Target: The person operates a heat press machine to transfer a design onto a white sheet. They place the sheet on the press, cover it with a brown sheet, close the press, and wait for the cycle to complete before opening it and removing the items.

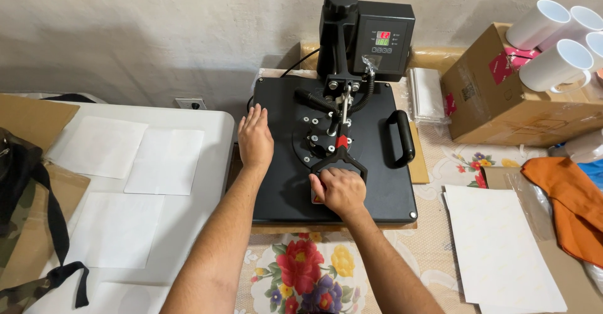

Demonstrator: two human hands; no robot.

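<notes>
— Pressing with both hands, are we? Our right hand (340,190) is curled tight round the black triangular lever handle (339,158) of the flat black heat press (282,182), which sits closed at the middle of the worktop, its front edge just before us.

— And our left hand (254,139) lies open, fingers together, palm flat on the left part of the black upper plate (383,188) — it holds nothing, only steadies.

— Good. We judge that the lever wants one even pull, straight along its own line, while the flat hand keeps the machine from sliding. That plate is likely hot, so we would rest the palm lightly and not linger.

— The black control box with its small lit display (384,39) stands upright at the back, beside the round black knob (341,0) — well apart from both hands.

— What carries it all? A tablecloth with red and yellow flowers (301,270), and to our left a white plastic worktop (188,226) with white paper sheets (164,160) lying flat on it.

— On the right, another white sheet (499,245), an orange cloth (565,201), and a brown cardboard box (502,100) with white mugs (556,66) lying on top. A camouflage bag with black straps (25,226) sits at the far left.

— Behind runs a plain pale wall (157,31), with a small socket (190,103) low down.
</notes>
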